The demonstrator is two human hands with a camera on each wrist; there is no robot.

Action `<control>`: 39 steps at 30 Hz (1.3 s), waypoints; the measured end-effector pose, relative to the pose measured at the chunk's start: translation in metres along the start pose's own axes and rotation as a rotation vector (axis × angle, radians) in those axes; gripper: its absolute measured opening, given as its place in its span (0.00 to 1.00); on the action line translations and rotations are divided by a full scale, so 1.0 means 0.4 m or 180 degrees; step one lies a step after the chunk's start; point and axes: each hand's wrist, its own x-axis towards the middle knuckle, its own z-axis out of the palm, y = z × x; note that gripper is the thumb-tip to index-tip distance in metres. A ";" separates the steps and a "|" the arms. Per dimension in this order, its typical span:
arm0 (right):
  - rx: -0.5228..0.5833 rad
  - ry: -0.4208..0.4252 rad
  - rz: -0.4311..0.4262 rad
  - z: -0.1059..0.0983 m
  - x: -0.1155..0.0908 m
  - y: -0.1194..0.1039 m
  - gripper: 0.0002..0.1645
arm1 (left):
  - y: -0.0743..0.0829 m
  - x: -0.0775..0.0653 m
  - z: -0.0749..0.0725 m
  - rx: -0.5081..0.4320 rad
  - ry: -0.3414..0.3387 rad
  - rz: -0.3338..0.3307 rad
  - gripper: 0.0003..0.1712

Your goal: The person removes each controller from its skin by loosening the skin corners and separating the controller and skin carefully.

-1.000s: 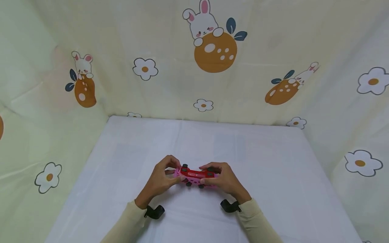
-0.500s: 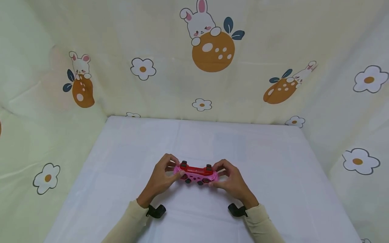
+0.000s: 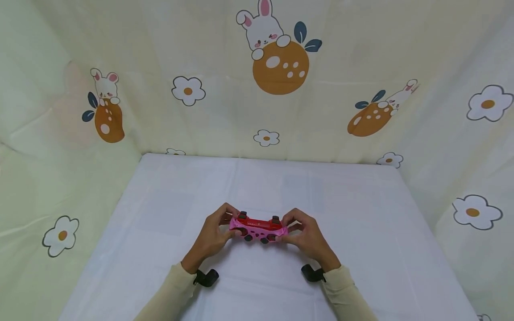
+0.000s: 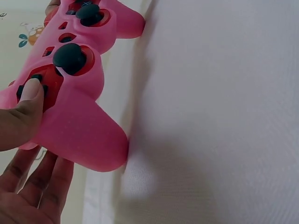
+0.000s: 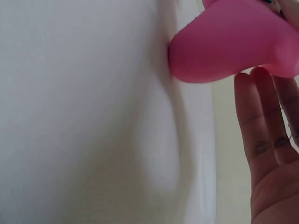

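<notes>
A red game controller [image 3: 257, 224] in a pink silicone cover [image 4: 84, 126] stands near the middle of the table, its grips pointing down to the cloth. Its black thumbsticks [image 4: 70, 58] and red face show through holes in the cover. At the left end my left hand [image 3: 211, 234] holds it, with the thumb on the black direction pad and the fingers behind. My right hand [image 3: 309, 234] grips the other end between thumb and fingers. In the right wrist view, several fingers lie behind the pink grip, and the thumb is mostly out of frame.
A white cloth covers the table [image 3: 257, 187]. Behind it and at both sides hang pale curtains [image 3: 225, 116] printed with rabbits, oranges and flowers. Black wrist cameras [image 3: 206, 278] sit below each hand.
My right hand has slid outward to the controller's right end, uncovering more of its red top and pink cover. The left hand has stayed at the left end, its thumb shifted slightly.
</notes>
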 end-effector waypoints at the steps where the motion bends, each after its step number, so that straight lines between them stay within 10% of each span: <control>1: -0.0001 -0.0005 0.0009 -0.001 0.002 0.001 0.25 | -0.002 0.002 0.001 0.0006 0.0002 0.0001 0.27; 17: -0.0058 -0.0237 0.0075 -0.010 -0.003 0.009 0.36 | -0.025 0.008 0.009 0.0049 0.0075 -0.0021 0.27; 39: -0.0117 -0.0134 -0.0101 -0.011 0.008 0.018 0.20 | -0.021 0.015 -0.001 0.0067 0.0017 0.0077 0.22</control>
